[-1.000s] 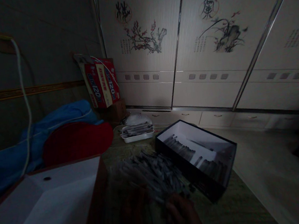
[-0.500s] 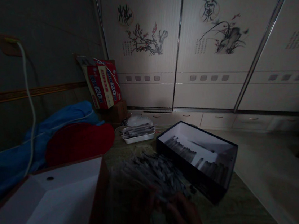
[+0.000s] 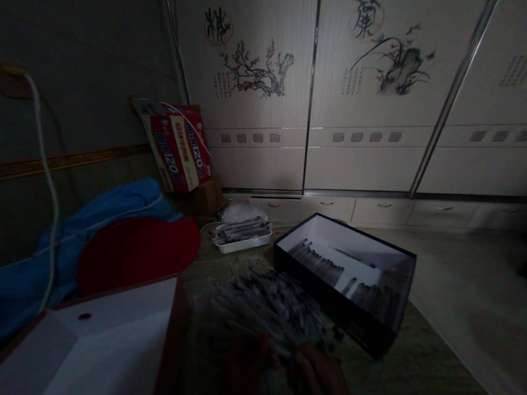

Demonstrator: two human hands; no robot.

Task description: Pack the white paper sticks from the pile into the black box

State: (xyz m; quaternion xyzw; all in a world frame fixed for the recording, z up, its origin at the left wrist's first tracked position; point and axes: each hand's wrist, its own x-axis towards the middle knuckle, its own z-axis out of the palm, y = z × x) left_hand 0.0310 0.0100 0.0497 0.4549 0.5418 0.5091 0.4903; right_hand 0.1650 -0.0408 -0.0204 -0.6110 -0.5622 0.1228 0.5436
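The light is dim and detail is poor. My left hand (image 3: 252, 359) is closed at the near edge of a loose pile of slim, pale, pen-like sticks (image 3: 271, 305). Just right of it, my right hand (image 3: 321, 373) is closed too, its fingers bent together. A pale piece shows between the two hands, but I cannot make out what it is or which fingers grip it. Small black pieces (image 3: 337, 334) lie beside the pile. To the right, a dark open box (image 3: 371, 335) with a white inside holds rows of similar sticks (image 3: 317, 261).
A large open box (image 3: 166, 344) with a white interior stands at the left. Behind the pile sits a white tray (image 3: 245, 244) of sticks. Red cloth (image 3: 138, 251), blue fabric (image 3: 102, 211), a white cable (image 3: 46, 166) and a red carton (image 3: 178, 150) are farther back.
My hands have shifted slightly, the right one turning so its knuckles sit a little higher. The view has moved a little; the boxes and tray look the same.
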